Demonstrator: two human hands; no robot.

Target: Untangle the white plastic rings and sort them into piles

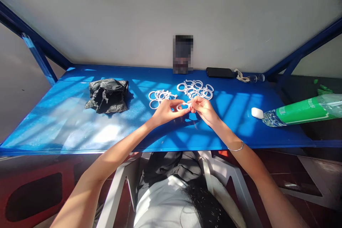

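Note:
A white plastic ring (183, 107) is held between my two hands, just above the blue table. My left hand (169, 110) grips the ring's left side, fingers behind it and thumb along the front. The fingertips of my right hand (202, 109) pinch its right side, where a small part joins the loop; its detail is too small to make out. Behind my left hand lies a small pile of similar white rings (157, 96). A larger pile of white rings (197, 89) lies beyond my right hand.
A crumpled black plastic bag (108, 96) stands left on the blue table (80, 128). A black phone (219, 72) and a pixelated dark object (183, 54) are by the wall. At right are a white case (257, 113) and a green-labelled bottle (304, 109).

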